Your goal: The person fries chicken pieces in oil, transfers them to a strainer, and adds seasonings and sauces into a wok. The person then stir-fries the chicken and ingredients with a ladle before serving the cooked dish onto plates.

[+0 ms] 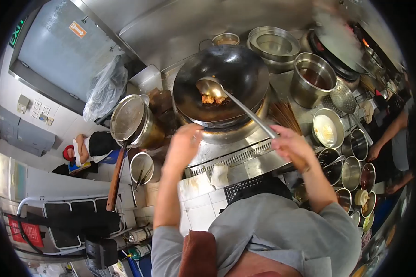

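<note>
My right hand [291, 144] is closed around the handle of a long metal ladle [252, 115], whose wooden end shows below the fist. The ladle's bowl is tilted inside a dark wok [240, 62], just above some browned food pieces [212, 99]. My left hand [185, 142] is at the near left of the wok's rim. Motion smears its fingers, and I cannot tell whether they touch the rim. The wok sits on a round metal burner ring.
A strainer with a wooden handle [115, 177] rests on a pot at left. Steel pots [314, 78], a perforated skimmer [343, 97] and several bowls stand at right. Another wok [337, 51] steams at upper right. A co-worker's arm [388, 136] reaches in at right; another person [90, 147] is at left.
</note>
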Tool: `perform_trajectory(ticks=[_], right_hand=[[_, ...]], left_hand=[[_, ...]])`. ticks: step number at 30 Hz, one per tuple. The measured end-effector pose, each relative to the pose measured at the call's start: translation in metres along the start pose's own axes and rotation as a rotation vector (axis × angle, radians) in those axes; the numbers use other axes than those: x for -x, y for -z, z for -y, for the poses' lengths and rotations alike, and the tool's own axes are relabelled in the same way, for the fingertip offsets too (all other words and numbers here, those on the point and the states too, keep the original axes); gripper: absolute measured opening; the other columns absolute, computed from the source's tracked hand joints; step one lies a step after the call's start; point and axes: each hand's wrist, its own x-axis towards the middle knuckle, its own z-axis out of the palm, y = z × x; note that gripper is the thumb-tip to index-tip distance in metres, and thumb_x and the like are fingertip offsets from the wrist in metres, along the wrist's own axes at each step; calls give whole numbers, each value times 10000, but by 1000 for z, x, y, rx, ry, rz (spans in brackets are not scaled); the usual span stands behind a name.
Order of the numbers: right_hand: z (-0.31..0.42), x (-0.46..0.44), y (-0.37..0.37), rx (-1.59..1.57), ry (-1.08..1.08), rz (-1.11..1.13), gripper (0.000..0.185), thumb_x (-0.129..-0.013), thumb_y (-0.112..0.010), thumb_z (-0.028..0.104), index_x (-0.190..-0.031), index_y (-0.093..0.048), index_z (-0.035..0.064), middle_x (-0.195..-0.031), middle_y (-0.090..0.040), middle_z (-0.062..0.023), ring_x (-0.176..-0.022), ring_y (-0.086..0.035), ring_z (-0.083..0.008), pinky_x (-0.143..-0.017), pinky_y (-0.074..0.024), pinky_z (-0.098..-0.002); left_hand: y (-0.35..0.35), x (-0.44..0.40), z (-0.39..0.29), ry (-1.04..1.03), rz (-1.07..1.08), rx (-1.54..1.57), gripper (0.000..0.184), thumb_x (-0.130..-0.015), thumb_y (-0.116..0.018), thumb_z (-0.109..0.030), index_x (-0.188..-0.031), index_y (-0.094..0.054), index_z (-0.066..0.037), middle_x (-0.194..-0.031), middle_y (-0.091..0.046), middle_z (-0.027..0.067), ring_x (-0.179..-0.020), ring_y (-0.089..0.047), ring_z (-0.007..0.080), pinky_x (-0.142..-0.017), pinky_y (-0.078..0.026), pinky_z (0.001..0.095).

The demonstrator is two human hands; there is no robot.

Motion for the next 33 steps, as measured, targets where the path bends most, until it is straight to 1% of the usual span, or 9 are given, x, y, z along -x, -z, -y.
perform_trajectory(ticks=[2, 8, 13, 17, 22, 24, 28, 30, 33], right_hand=[[-20, -3, -19, 318, 127, -116, 594, -885, -537, 58, -1427, -296, 77, -625, -477, -5, -438, -461, -93, -375, -406, -252], [1, 2, -10, 44, 398, -31, 673, -862, -561, 29, -1439, -216, 42, -752, -535, -70, -463, -493, -116, -376, -409, -226], [30, -12, 3, 478, 277, -210, 625, -882, -574, 54, -1420, -260, 12, -755, -474, -22, -451, -428, -73, -374, -400, -232], [43, -9, 34, -309, 96, 131, 593, -868, -555, 10, -1401, -296, 37, -701, -445, -4, -445, -389, -49, -344, -348, -208], [62, -52, 34, 76, 274, 18, 509, -882, -557, 48, -1353, -365, 37, -649, -426, 20, -426, -382, -54, -329, -332, -216], [94, -86, 49, 26, 248, -5, 418, -889, -565, 80, -1277, -420, 24, -597, -441, 18, -400, -404, -69, -323, -345, -234], [173, -233, 82, 699, 345, -173, 377, -843, -599, 98, -1169, -434, 6, -571, -509, -48, -389, -493, -138, -361, -406, -294], [200, -309, 94, 868, 342, -270, 144, -790, -616, 86, -892, -581, -10, -539, -551, -79, -401, -504, -178, -395, -423, -355], [231, -354, 99, 882, 174, -284, 151, -769, -619, 99, -649, -605, 8, -520, -572, -91, -410, -510, -196, -413, -423, -377]], left_hand=[[-55, -24, -12, -89, -1, 57, 128, -826, -627, -91, -881, -626, 25, -918, -637, 183, -889, -593, 357, -788, -484, 415], [-121, -41, 5, 36, -78, 227, 60, -812, -642, -100, -803, -645, -40, -791, -620, 154, -792, -590, 342, -726, -467, 436], [-123, -27, -35, 127, -165, 53, 133, -823, -637, -98, -725, -587, -23, -716, -604, 165, -718, -577, 365, -659, -437, 446], [-98, -40, -77, 163, -221, -21, 140, -822, -609, -73, -707, -544, -26, -679, -585, 160, -672, -549, 372, -647, -407, 469], [-121, -33, -64, 187, -141, -74, 154, -828, -605, -116, -715, -514, -62, -664, -578, 129, -692, -575, 317, -670, -384, 448], [-114, -35, -73, 159, -192, -18, 125, -827, -612, -101, -752, -520, -64, -662, -575, 127, -686, -572, 316, -667, -384, 447], [-116, -52, -64, 213, -206, -43, 89, -827, -617, -86, -860, -539, -59, -676, -588, 122, -696, -580, 316, -680, -391, 445], [-117, -48, -60, 300, -142, -17, 177, -845, -619, -85, -985, -518, -45, -722, -607, 106, -726, -587, 323, -718, -410, 423], [-109, -46, -65, 359, -119, 100, 351, -861, -619, -106, -1173, -486, -15, -841, -628, 131, -833, -607, 306, -830, -426, 424]])
